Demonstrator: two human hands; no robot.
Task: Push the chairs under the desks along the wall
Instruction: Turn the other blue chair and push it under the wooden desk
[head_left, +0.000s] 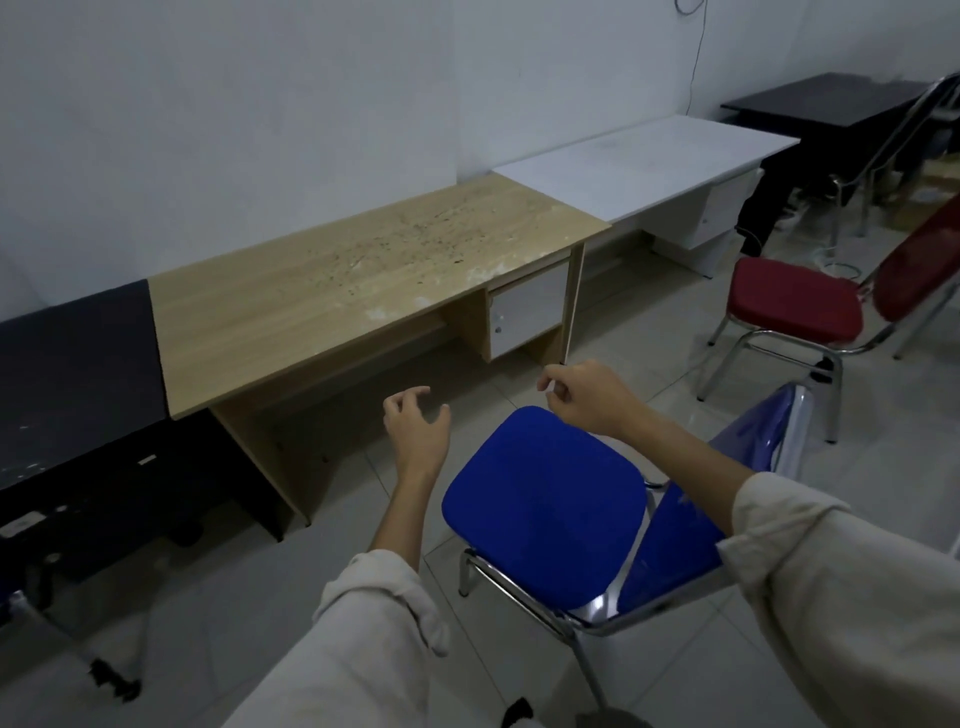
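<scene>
Hovering empty hands, left hand (418, 434), right hand (587, 397), padded blue chair (545, 506), woodgrain desk (337, 280)

Two bare hands, forearms uncovered, off-white long sleeves (857, 597) rolled and bunched above the wrists.

A blue chair (545, 506) stands on the floor before the wooden worktop (363, 280), not yet under it. Left hand (418, 434) and right hand (587, 397) hover over it, fingers curled, seemingly empty.
</scene>
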